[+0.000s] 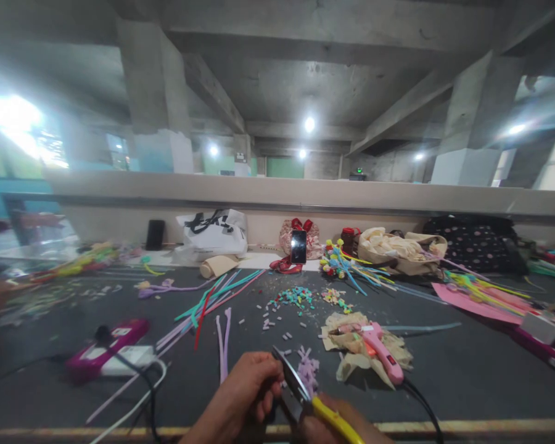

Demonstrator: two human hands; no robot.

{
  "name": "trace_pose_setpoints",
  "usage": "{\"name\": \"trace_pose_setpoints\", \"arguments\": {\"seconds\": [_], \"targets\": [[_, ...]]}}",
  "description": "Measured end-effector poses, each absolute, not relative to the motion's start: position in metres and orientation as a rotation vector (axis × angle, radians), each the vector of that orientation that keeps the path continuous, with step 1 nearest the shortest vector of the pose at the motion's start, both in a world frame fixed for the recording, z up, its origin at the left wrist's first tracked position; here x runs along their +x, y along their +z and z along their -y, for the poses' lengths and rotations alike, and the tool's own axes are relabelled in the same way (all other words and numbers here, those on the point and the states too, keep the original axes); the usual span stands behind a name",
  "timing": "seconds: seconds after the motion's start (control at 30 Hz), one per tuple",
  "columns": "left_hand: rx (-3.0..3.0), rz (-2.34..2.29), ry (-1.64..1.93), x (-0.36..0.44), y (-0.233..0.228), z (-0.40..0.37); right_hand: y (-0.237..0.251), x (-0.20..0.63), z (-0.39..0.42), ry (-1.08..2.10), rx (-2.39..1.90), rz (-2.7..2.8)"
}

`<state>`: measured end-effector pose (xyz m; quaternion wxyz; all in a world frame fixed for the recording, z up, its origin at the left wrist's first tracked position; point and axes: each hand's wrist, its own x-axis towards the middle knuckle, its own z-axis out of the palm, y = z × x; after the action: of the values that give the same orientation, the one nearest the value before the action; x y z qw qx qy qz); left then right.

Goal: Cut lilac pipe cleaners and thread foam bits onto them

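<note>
- Bare concrete ceiling (305, 80) with heavy beams and round lamps (309, 124).
- Square concrete pillars (155, 98).
- Low pale wall (277, 191) behind the dark desk (467, 370).
- Bright glare at left.

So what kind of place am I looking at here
Probably a craft workbench in a bare concrete building, perhaps a workshop. The dark table is strewn with coloured pipe cleaners, a pink glue gun lies on crumpled paper, and the right hand holds yellow-handled cutters.
</note>
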<state>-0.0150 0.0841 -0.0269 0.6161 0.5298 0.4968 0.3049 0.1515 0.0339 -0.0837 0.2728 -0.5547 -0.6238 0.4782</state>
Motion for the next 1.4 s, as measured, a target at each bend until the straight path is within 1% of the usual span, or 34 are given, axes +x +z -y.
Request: {"name": "trace_pose_setpoints", "arguments": {"seconds": [0.17,0.4,0.73,0.87,1.0,1.07,1.13,1.23,1.33,1.4], "targets": [[1.270,-1.189,0.648,-0.012,-0.027,-0.088,-0.075,0.136,-0.043,1.346,-1.530,1.721],[1.376,-1.225,0.569,-0.007,-0.029,-0.095,-0.059,0.156,-0.042,1.446,-1.462,1.757],[1.499,-1.291,0.522,-0.005,-0.038,-0.103,-0.058,0.148,-0.050,1.490,-1.436,1.755],[1.554,-1.317,0.539,-0.006,-0.035,-0.100,-0.044,0.153,-0.044,1.506,-1.401,1.776],[1.622,-1.340,0.595,-0.012,-0.028,-0.101,-0.019,0.174,-0.019,1.481,-1.369,1.772],[1.681,-1.371,0.615,-0.017,-0.023,-0.103,-0.007,0.187,-0.005,1.358,-1.367,1.784],[1.840,-1.443,0.614,-0.021,-0.019,-0.105,0.004,0.200,0.007,1.133,-1.419,1.838],[2.094,-1.517,0.642,-0.025,-0.014,-0.106,0.017,0.228,0.017,0.633,-1.567,2.002],[2.234,-1.530,0.726,-0.025,-0.012,-0.104,0.026,0.269,0.016,0.093,-1.776,2.012],[2.257,-1.543,0.724,-0.025,-0.010,-0.102,0.029,0.301,0.009,-0.160,-1.951,2.009]]}}
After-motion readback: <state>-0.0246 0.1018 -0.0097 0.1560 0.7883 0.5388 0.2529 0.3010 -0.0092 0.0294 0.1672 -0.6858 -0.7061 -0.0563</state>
